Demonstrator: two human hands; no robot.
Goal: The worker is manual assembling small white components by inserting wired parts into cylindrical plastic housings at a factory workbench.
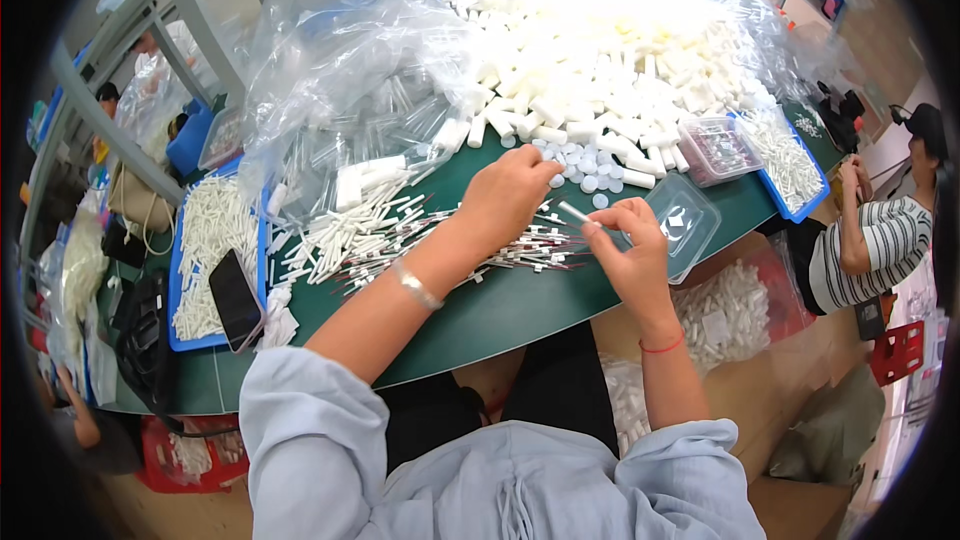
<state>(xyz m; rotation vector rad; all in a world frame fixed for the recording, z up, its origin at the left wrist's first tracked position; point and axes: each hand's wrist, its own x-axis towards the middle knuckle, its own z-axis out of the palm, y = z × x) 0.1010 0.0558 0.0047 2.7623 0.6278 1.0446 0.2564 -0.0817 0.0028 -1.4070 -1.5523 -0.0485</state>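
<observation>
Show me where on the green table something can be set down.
The table has a bare front strip between the wire pile and near edge, and a smaller patch between the clear tray and right blue tray. White tubes and a plastic bag crowd the far side.

Legible text: none. Clear tray [702, 232], right side of desk [530, 305]: carries a small white square [676, 221], label-like; any print too small to resolve. Bag [740, 298] of white parts below desk: pale square [715, 327] on it, likewise unreadable. Phone [236, 300]: screen dark.
</observation>
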